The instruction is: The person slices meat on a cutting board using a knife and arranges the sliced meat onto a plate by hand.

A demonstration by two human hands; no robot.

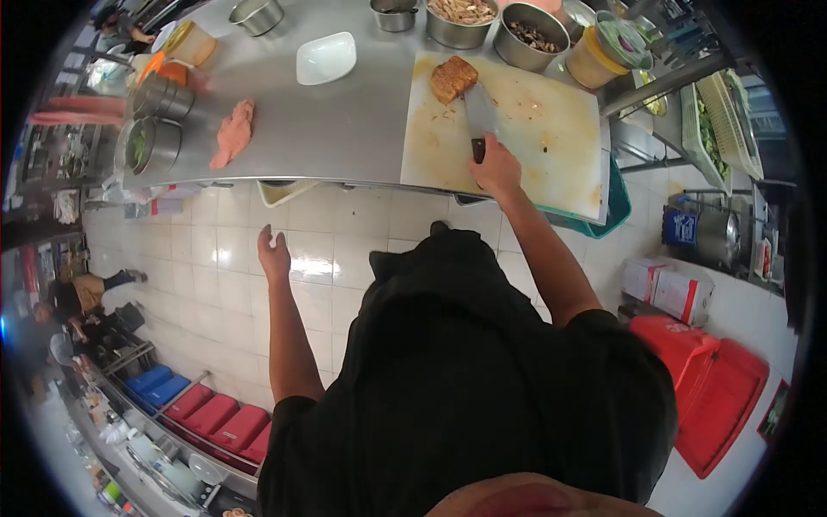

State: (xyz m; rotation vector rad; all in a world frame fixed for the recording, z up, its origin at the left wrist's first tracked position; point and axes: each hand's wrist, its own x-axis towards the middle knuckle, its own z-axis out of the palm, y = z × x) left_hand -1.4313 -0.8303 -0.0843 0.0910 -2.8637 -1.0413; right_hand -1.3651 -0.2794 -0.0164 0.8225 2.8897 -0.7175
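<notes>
My right hand (499, 169) is wrapped round the dark handle of a cleaver (481, 109) over the white cutting board (560, 138). The wide blade lies beside a browned piece of cooked meat (453, 79), near its lower right edge; whether they touch I cannot tell. Small crumbs and brown stains mark the board. My left hand (274, 250) hangs in the air in front of the steel table (345, 129), its fingers apart and nothing in them. Nearest to it on the tabletop lies a crumpled pink cloth (233, 134).
A white dish (326, 59) stands left of the board. Along the back are steel pots, one with shredded food (463, 21), one with dark pieces (531, 37). More steel pots (155, 145) stand at the left end. A green bin (613, 207) sits below the board's right edge.
</notes>
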